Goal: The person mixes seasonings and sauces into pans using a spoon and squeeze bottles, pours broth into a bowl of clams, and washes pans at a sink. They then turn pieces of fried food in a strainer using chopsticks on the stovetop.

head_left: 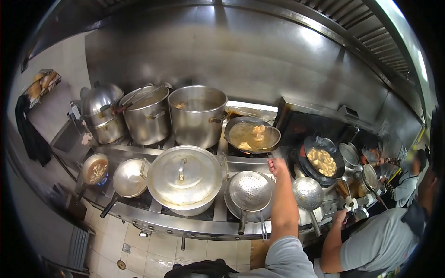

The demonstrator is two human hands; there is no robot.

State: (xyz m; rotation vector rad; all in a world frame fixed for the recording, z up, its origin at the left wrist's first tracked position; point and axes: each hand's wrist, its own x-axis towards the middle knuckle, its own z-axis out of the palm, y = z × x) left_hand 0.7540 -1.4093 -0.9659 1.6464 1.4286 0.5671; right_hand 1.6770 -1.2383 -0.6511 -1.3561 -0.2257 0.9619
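Observation:
My right hand (277, 167) is reached out over the stove, its fingers closed round a thin metal handle at the near right rim of a dark wok (230, 121). Whether that handle belongs to the wok or to a tool inside it, I cannot tell. Cloudy bubbling oil (243, 132) fills the wok, and golden fried pieces (258, 133) show at its right and near side. Just below my forearm's left side, a perforated strainer (251, 190) rests over a larger pan. My left hand is out of view.
Tall stockpots (197, 118) line the back left. A big lidded pot (184, 173) stands in front, beside smaller pans (129, 178). On the right are another strainer (308, 193) and a wok with food pieces (321, 162). A co-worker (380, 238) stands close on my right.

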